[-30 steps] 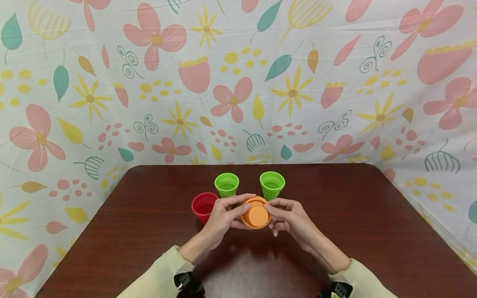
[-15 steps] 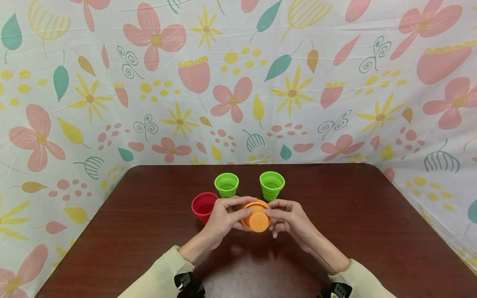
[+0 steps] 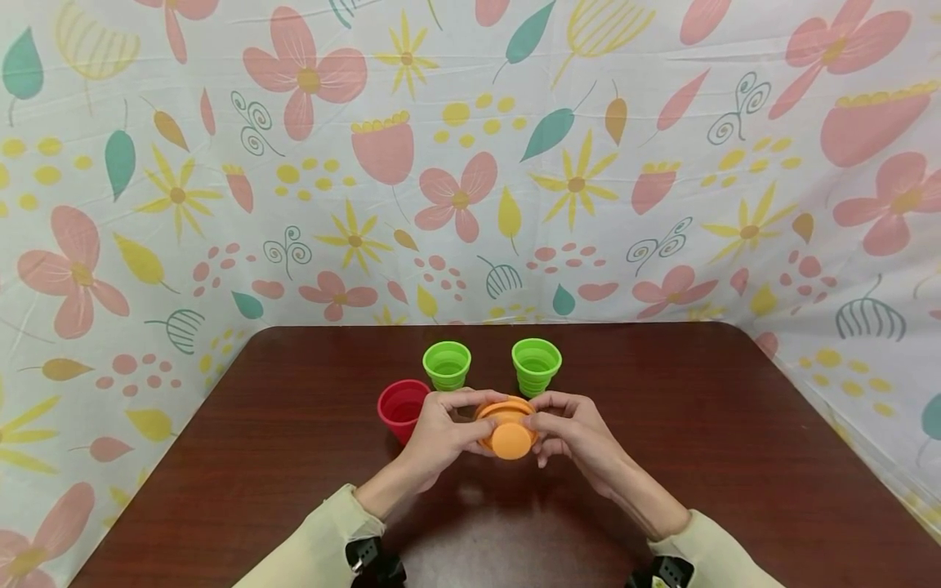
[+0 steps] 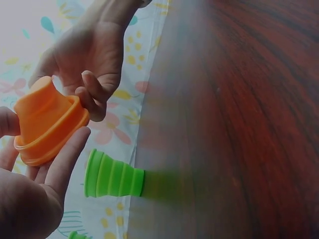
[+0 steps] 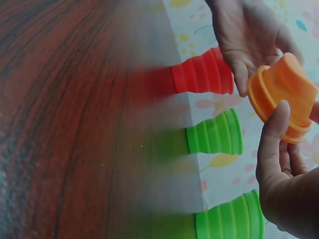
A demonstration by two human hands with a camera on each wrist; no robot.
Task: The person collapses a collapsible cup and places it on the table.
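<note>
An orange collapsible cup (image 3: 510, 439) is held between both hands above the table, its base facing me and partly pushed out of its rings. My left hand (image 3: 439, 433) grips its left side, thumb on the wall and fingers along the rim. On the other side my right hand (image 3: 577, 433) pinches the cup between thumb and fingers. In the left wrist view the orange cup (image 4: 50, 122) looks skewed, with folds in its soft wall. The right wrist view shows its ringed rim and bent base from the other side.
A red cup (image 3: 401, 408) stands just behind my left hand, partly covered by it. Two green cups, the left one (image 3: 447, 364) and the right one (image 3: 537, 365), stand upright farther back on the brown table (image 3: 309, 425). A flowered cloth (image 3: 470, 163) hangs behind.
The orange cup has tilted and come slightly lower in the hands. Its base now sticks out farther from the rim. The red and green cups have stayed in place.
</note>
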